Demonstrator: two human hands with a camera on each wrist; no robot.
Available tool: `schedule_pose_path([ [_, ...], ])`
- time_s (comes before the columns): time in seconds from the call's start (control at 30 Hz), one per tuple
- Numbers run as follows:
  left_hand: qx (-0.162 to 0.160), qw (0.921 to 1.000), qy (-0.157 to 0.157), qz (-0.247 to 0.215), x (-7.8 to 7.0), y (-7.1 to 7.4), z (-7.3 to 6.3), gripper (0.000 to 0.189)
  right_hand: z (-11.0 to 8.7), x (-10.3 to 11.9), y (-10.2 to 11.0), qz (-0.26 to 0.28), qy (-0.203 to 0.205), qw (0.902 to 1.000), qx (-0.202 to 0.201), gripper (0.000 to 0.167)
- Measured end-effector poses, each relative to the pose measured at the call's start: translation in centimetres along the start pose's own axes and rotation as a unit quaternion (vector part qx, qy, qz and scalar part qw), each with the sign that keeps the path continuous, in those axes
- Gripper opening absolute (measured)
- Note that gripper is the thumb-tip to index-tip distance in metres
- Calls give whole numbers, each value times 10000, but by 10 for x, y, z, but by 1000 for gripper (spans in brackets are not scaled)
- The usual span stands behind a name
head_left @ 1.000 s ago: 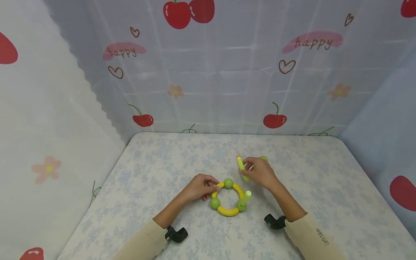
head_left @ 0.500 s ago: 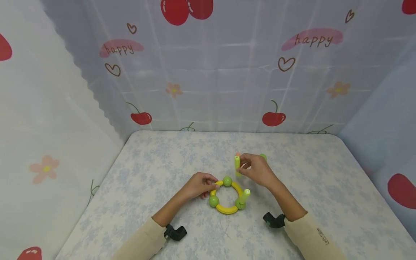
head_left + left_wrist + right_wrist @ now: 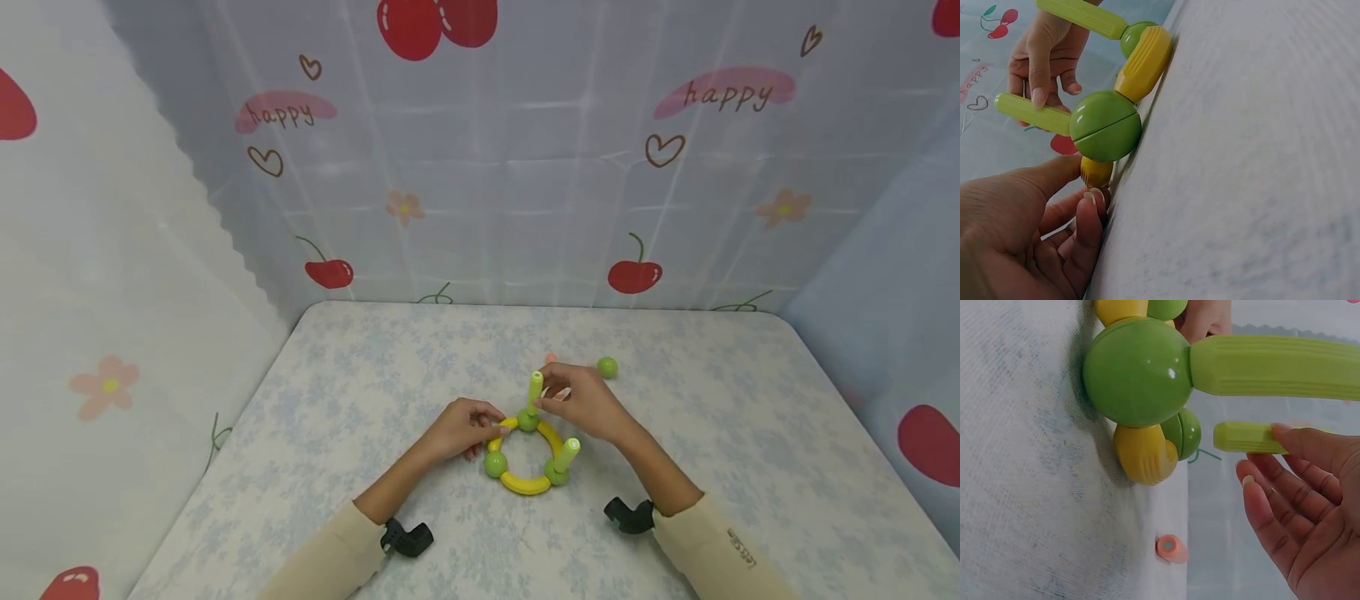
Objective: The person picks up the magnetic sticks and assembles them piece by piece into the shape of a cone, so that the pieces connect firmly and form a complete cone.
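Note:
A ring of yellow curved pieces (image 3: 525, 485) and green balls (image 3: 495, 464) lies on the table. My left hand (image 3: 459, 429) pinches the ring's left yellow piece between thumb and fingers. In my right hand (image 3: 588, 400) a light green rod (image 3: 536, 389) is held between thumb and fingers, nearly upright over the far green ball (image 3: 528, 420). The right wrist view shows a gap between this rod's lower end (image 3: 1229, 436) and the ball behind. Another light green rod (image 3: 567, 452) stands in the ring's right ball (image 3: 557, 472), leaning slightly right.
A loose green ball (image 3: 607, 367) lies beyond my right hand. Just behind that hand's fingers is a small orange piece (image 3: 551, 358), partly hidden. The patterned table (image 3: 375, 358) meets a printed curtain (image 3: 487, 167) at its back edge.
My right hand has turned the rod from slanted to upright and carried it left and nearer, over the far ball. The loose ball behind shows more fully. My left hand stays on the ring.

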State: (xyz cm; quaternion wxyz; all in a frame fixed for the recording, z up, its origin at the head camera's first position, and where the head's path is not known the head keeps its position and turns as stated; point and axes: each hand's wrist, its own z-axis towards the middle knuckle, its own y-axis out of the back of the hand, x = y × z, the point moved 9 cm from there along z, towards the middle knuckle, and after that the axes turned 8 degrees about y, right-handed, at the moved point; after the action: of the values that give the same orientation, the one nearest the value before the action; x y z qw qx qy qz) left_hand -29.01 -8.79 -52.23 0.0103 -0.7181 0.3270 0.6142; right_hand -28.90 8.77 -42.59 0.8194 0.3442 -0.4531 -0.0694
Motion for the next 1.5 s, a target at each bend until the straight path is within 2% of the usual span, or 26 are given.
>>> schedule_pose_path([
  [0.3,-102,9999,-106,43,-2,0,1,21,1,-2,-6,51,96,9999,97,20],
  [0.57,-50,9999,-105,28,-2,0,1,21,0,-2,-7,47,102,9998,172,20],
  [0.67,88,9999,-65,23,-2,0,0,23,-1,-4,-8,44,121,9995,304,22],
  [0.83,532,9982,-76,255,-4,2,-4,33,-4,-11,-13,37,43,9964,847,27],
  [0.97,952,9917,-193,838,-10,1,-10,47,-7,-20,-21,325,-88,9907,1315,29],
  [1.17,1335,9733,-422,1818,-22,-5,-22,74,-10,-30,-31,906,-207,9822,1629,33],
  [1.3,1416,9620,-596,2256,-27,-12,-26,88,-14,-37,-34,1066,-333,9795,1679,34],
  [1.37,1364,9602,-645,2350,-28,-13,-27,90,-15,-39,-35,1126,-415,9783,1687,34],
  [1.5,1212,9621,-591,2370,-28,-12,-26,90,-16,-40,-35,1194,-473,9776,1668,34],
])
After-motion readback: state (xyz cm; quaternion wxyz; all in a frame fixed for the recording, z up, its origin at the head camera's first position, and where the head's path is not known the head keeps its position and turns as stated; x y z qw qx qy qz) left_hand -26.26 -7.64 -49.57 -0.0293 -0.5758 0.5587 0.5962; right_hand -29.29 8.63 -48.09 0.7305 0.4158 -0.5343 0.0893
